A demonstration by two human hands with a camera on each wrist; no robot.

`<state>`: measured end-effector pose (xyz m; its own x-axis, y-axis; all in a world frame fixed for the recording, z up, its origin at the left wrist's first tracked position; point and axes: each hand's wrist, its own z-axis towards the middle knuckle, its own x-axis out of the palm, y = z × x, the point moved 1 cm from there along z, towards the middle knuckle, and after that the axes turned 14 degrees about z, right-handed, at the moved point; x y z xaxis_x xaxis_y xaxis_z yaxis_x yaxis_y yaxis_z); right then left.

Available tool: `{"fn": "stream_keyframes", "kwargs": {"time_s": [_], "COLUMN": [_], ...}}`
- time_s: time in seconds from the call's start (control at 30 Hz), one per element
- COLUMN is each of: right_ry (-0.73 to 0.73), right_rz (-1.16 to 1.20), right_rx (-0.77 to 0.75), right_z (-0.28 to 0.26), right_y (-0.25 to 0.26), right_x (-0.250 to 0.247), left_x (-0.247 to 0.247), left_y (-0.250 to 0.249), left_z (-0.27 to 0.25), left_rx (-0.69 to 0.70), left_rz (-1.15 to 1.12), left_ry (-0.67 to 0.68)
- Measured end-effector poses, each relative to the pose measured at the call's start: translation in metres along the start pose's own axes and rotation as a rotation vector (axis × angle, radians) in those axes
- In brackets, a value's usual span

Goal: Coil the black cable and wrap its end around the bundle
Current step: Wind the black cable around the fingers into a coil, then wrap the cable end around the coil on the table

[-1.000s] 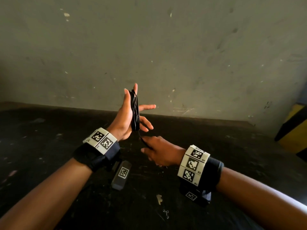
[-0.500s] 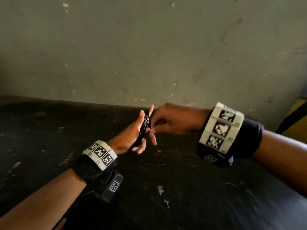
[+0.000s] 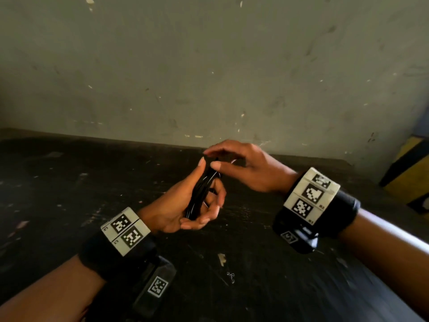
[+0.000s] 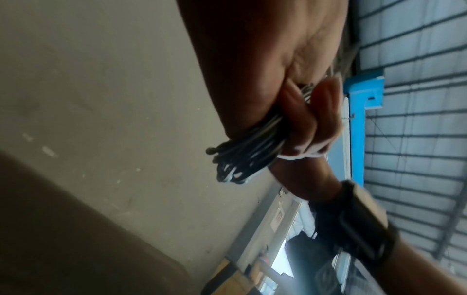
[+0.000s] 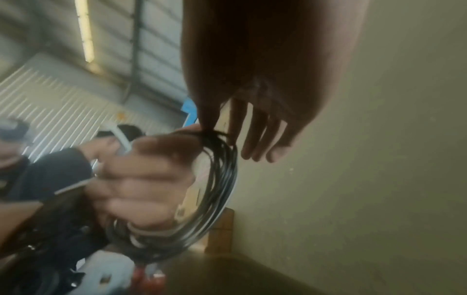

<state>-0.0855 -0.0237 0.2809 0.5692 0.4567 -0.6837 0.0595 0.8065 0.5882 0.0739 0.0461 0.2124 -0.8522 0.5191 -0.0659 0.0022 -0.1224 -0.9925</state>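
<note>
The black cable (image 3: 200, 194) is a bundle of several loops held above the dark table. My left hand (image 3: 204, 206) grips its lower part, fingers curled round the strands. In the left wrist view the loops (image 4: 242, 157) stick out below those curled fingers (image 4: 303, 123). My right hand (image 3: 212, 159) hovers over the top of the bundle, and its thumb and forefinger pinch a strand there. The right wrist view shows that pinch (image 5: 215, 129) at the top of the loops (image 5: 222, 179). The cable's very end is hidden among the strands.
The dark, scuffed table (image 3: 267, 282) runs to a grey wall (image 3: 209, 66) just behind the hands. A yellow and black object (image 3: 411, 180) stands at the right edge. Small pale scraps (image 3: 221, 259) lie on the table near me.
My right hand rose from below the bundle to its top. The left hand dropped lower, and its fingers, spread before, now curl round the loops.
</note>
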Motion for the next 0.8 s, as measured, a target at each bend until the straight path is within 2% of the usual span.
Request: {"fn": "stream_keyframes", "kwargs": {"time_s": [0.13, 0.23, 0.43, 0.5, 0.6, 0.73, 0.8], "right_ry": [-0.114, -0.238, -0.325, -0.381, -0.447, -0.509, -0.519], "right_rz": [0.282, 0.336, 0.462, 0.397, 0.318, 0.246, 0.203], "right_rx": [0.061, 0.098, 0.215, 0.242, 0.297, 0.377, 0.409], "right_z": [-0.019, -0.033, -0.066, -0.08, -0.102, -0.127, -0.141], "right_y": [-0.009, -0.019, -0.037, -0.043, -0.058, -0.076, -0.079], "right_x": [0.038, 0.067, 0.117, 0.13, 0.147, 0.162, 0.168], "left_x": [0.004, 0.009, 0.021, 0.026, 0.035, 0.05, 0.057], "left_y": [0.008, 0.019, 0.057, 0.071, 0.09, 0.109, 0.116], "left_z": [-0.008, -0.014, -0.028, -0.031, -0.033, -0.031, -0.029], "left_rx": [-0.023, -0.111, -0.267, -0.313, -0.36, -0.371, -0.411], "left_rz": [-0.134, -0.271, -0.397, -0.382, -0.278, 0.091, 0.213], "left_ry": [0.046, 0.089, 0.127, 0.073, -0.088, -0.299, -0.337]}}
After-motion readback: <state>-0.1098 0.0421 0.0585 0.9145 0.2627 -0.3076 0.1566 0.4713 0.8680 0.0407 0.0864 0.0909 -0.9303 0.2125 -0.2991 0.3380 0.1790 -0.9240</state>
